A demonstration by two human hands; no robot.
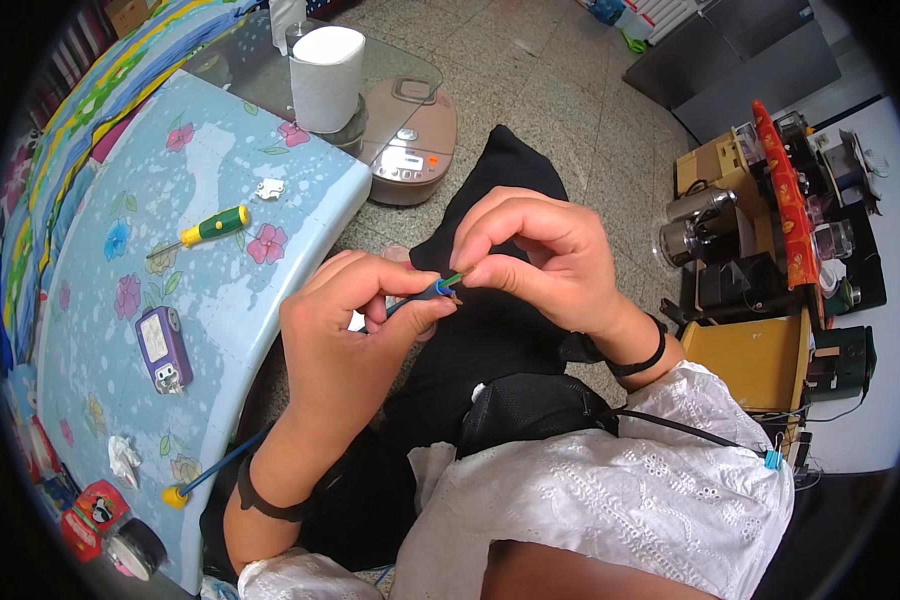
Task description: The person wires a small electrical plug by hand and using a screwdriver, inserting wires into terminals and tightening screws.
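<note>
Cable (426, 295), dark-sheathed, sits between both hands near the middle of the head view. Left hand (345, 312) holds its sheath in a narrow grip; right hand (548, 257) pinches the green wire (452, 281) at its end, that grip narrow too. On the flowered blue surface (225, 320) lie a yellow-and-green screwdriver (215, 226), purple device (161, 347) and crumpled white scrap (123, 461).

Black wristbands (262, 504) accompany white eyelet sleeves (710, 412).

Dark cable (423, 294) partly hidden by the hands (345, 315) (545, 255) (tip of green wire (452, 281) unclear)
</note>
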